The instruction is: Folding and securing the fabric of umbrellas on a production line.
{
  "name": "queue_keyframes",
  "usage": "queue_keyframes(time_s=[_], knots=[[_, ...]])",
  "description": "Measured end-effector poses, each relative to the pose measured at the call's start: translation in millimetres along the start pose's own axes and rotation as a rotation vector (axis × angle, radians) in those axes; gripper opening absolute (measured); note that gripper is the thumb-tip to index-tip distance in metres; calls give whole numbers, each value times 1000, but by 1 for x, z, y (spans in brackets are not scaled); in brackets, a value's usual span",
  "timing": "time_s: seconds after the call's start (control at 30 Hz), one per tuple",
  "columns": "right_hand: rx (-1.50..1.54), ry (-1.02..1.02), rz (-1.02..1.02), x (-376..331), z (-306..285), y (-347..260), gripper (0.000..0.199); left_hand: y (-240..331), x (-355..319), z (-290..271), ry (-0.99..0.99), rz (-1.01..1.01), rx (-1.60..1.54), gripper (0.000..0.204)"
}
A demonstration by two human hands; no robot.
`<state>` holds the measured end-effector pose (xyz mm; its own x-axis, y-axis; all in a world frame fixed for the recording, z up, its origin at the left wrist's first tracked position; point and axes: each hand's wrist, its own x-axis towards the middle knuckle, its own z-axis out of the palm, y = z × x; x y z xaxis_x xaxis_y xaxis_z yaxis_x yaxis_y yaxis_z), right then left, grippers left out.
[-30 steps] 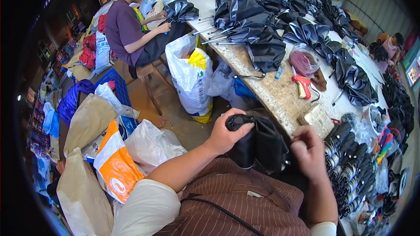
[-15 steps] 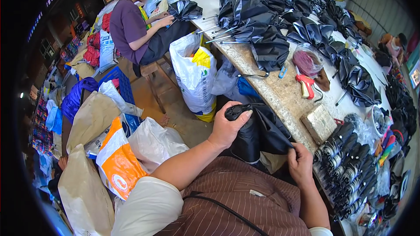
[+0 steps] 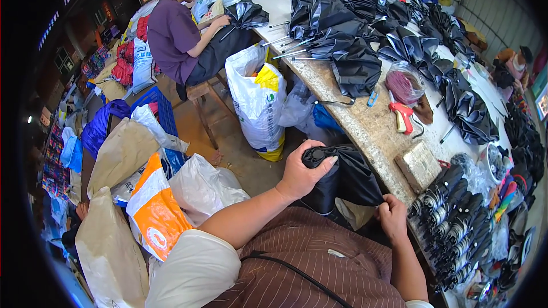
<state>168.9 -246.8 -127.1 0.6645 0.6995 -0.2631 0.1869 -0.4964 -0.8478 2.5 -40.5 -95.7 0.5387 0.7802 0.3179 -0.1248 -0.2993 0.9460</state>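
Note:
Above my lap is a black umbrella [image 3: 355,178], its dark cloth loose and spread to the right. My left hand [image 3: 299,175] is closed around its round black end, with the thumb over the top. At the cloth's right corner my right hand [image 3: 393,218] has its fingers curled in a pinch on the edge. The umbrella's lower part is partly hidden behind my left forearm and the striped brown apron [image 3: 308,256].
On the worktable [image 3: 348,111] lie black umbrella canopies [image 3: 357,68], a red-and-white glue gun [image 3: 402,117], pink cord [image 3: 404,84] and a block [image 3: 418,165]. Folded umbrellas [image 3: 451,222] crowd the right. Sacks [image 3: 157,208] fill the left; a seated person [image 3: 174,40] works ahead.
The view has shifted slightly. The cloth between my hands hangs a little fuller, and my right hand with its corner sits slightly lower. My left hand keeps its grip.

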Motion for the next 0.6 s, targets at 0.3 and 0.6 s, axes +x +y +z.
queue_keyframes(time_s=[0.3,0.6], knots=[[74,208,-385,1,-4,-9,21,-3,0,-4,-29,-25,26,26],[-79,225,-673,-13,14,-70,24,3,-10,8,-164,48,74,29]])
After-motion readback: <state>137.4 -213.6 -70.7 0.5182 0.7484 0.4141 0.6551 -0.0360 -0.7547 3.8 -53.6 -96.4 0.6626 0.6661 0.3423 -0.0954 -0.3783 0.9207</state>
